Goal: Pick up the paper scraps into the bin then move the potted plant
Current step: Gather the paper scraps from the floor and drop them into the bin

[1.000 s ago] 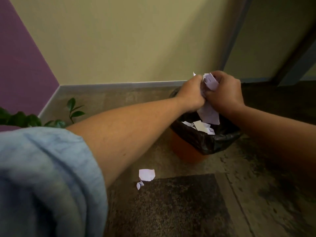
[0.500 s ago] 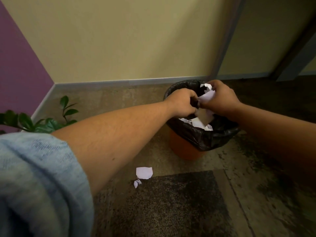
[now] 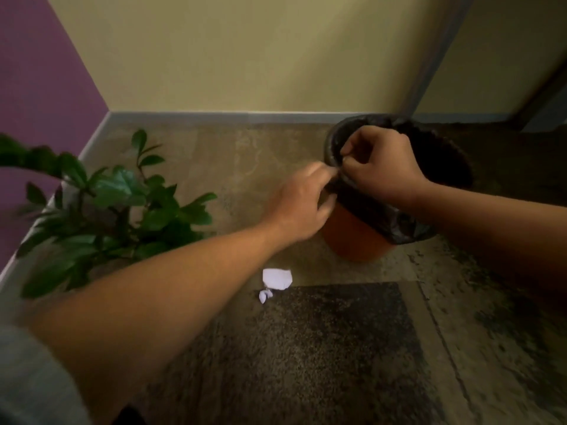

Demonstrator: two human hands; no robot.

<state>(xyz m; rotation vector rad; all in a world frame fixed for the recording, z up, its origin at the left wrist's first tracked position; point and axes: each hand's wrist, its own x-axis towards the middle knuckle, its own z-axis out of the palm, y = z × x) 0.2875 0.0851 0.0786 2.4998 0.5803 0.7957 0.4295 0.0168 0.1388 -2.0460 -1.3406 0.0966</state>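
The orange bin with a black liner stands on the floor at the right. My right hand hovers over its left rim with the fingers curled; no paper shows in it. My left hand is at the bin's left side, fingers loosely bent, fingertips against the liner and close to my right fingertips. Two white paper scraps lie on the floor below my left wrist, a larger scrap and a small crumpled scrap. The potted plant stands at the left by the wall; its pot is hidden by leaves.
A dark mat lies on the floor in front of the bin, with the scraps at its far left corner. A purple wall and a yellow wall meet in the corner behind the plant. A door frame rises behind the bin.
The paper held in both hands over the bin is gone from them. Both hands have moved left to the bin's left rim. The view has turned left, showing more of the plant.
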